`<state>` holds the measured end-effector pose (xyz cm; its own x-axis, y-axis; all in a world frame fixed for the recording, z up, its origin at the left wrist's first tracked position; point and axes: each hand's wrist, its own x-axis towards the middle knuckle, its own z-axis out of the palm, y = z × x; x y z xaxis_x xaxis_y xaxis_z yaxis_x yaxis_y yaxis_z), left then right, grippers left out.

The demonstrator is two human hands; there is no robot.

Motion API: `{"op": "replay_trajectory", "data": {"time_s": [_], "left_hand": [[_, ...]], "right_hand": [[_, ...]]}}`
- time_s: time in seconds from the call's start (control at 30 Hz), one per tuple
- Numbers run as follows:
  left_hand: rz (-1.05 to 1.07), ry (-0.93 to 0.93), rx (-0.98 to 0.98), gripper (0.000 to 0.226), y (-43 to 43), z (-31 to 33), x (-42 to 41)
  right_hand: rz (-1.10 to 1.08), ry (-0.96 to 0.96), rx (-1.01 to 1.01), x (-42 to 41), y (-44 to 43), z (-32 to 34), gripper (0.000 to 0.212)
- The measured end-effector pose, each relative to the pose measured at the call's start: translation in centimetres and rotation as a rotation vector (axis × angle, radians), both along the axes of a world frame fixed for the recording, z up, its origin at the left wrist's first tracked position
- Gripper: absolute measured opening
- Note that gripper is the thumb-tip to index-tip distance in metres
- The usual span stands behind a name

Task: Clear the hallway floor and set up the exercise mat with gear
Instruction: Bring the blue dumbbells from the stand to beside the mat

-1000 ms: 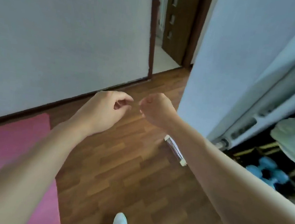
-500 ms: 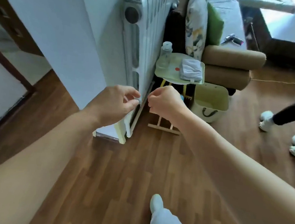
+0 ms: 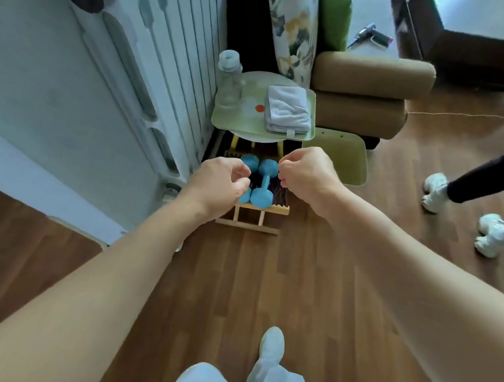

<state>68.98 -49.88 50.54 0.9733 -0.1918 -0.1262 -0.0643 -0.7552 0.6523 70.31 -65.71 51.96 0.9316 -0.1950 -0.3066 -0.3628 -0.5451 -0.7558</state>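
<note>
Two blue dumbbells (image 3: 263, 182) lie on a low wooden slatted rack (image 3: 256, 215) beside the radiator. One dumbbell is mostly hidden behind my left hand (image 3: 219, 185). My left hand hovers over the rack's left side, fingers curled loosely, holding nothing. My right hand (image 3: 307, 172) is held in a loose fist just right of the dumbbells, holding nothing. A green tray (image 3: 235, 122) on a small round table above the rack carries a clear water bottle (image 3: 230, 82) and a folded white towel (image 3: 287, 108).
A white radiator (image 3: 152, 60) fills the left. A brown sofa arm (image 3: 369, 94) with cushions stands behind the table, and a green bin (image 3: 349, 159) sits beside it. Another person's legs and white shoes (image 3: 435, 191) stand at the right. My own feet (image 3: 270, 354) are below.
The view swung from the hallway and pink mat towards the radiator corner and closed in; the dumbbells on the rack now show between my hands, which stay curled close together.
</note>
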Motion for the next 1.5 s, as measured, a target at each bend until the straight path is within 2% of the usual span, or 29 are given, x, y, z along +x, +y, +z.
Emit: {"op": "replay_trajectory", "data": {"time_s": [0.1,0.27,0.4,0.57,0.7,0.77,0.8,0.87,0.97,1.07,1.23,1.5], "left_hand": [[0.090,0.079,-0.007,0.025,-0.9,-4.7,4.9],[0.145,0.164,-0.004,0.027,-2.3,-14.6,13.9],[0.141,0.232,0.029,0.026,-3.8,-24.7,20.9],[0.125,0.341,0.108,0.018,-4.6,-36.5,26.5],[0.089,0.361,0.202,0.035,-4.2,-43.2,29.9],[0.091,0.396,0.223,0.041,-4.3,-45.4,31.5],[0.096,0.420,0.234,0.043,-4.4,-46.7,32.5],[0.087,0.453,0.237,0.047,-4.6,-48.0,33.4],[0.068,0.463,0.163,0.053,-4.9,-50.1,34.7],[0.130,0.471,0.032,0.053,-5.3,-51.8,35.5],[0.202,0.470,-0.051,0.048,-5.8,-52.4,35.5],[0.192,0.477,-0.064,0.041,-5.1,-47.1,31.2]], "right_hand": [[-0.011,0.065,0.042,4.7,-0.8,-4.7,0.021],[-0.100,0.230,0.114,12.7,-1.7,-15.5,0.031],[-0.125,0.295,0.143,18.5,-2.4,-25.1,0.007],[-0.172,0.366,0.140,24.4,-2.6,-37.2,0.002],[-0.176,0.407,0.092,27.8,-2.1,-44.8,0.020],[-0.189,0.413,0.036,29.3,-1.8,-47.5,0.012],[-0.209,0.418,0.014,30.2,-1.6,-49.0,0.020],[-0.229,0.443,-0.006,30.9,-1.6,-50.4,0.040],[-0.259,0.441,0.006,32.1,-1.8,-52.8,0.048],[-0.266,0.457,0.048,32.8,-1.9,-54.2,0.046],[-0.260,0.453,0.077,32.9,-1.6,-54.8,0.037],[-0.272,0.449,0.031,29.1,-2.2,-49.3,0.036]]}}
